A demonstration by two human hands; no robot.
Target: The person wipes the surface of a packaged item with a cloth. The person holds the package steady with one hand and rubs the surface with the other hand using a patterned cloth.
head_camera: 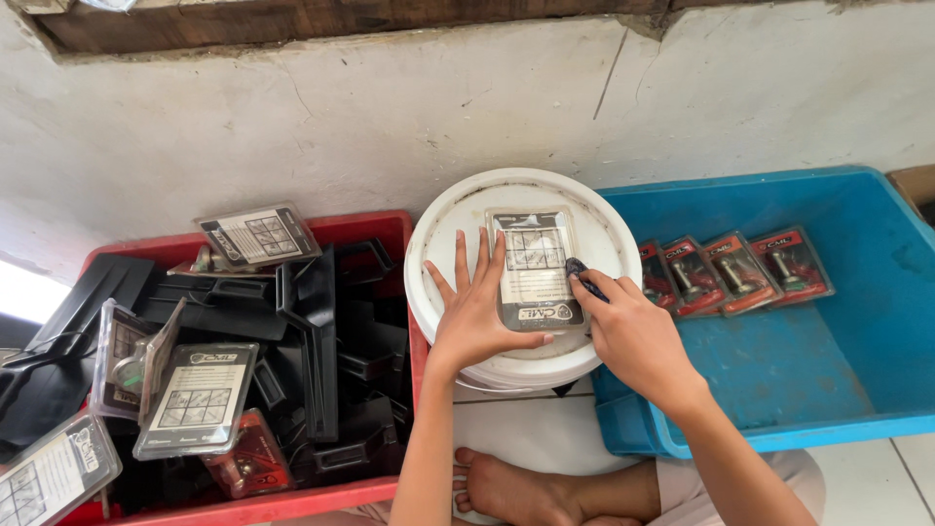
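Flat on the round white plastic bucket lid point(584, 219) lies the clear rectangular blister pack point(534, 268), long axis running away from the person, left hand point(477, 312) spread and pressing its near-left edge, right hand point(628, 331) pinching a small dark tool point(581, 273) at its right edge.

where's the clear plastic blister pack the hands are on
In the head view, the clear plastic blister pack lies centre, on the round white bucket lid, between red crate and blue bin.

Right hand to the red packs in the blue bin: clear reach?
Probably yes. The right hand sits at the bucket lid beside the blue bin; the red packs lie uncovered.
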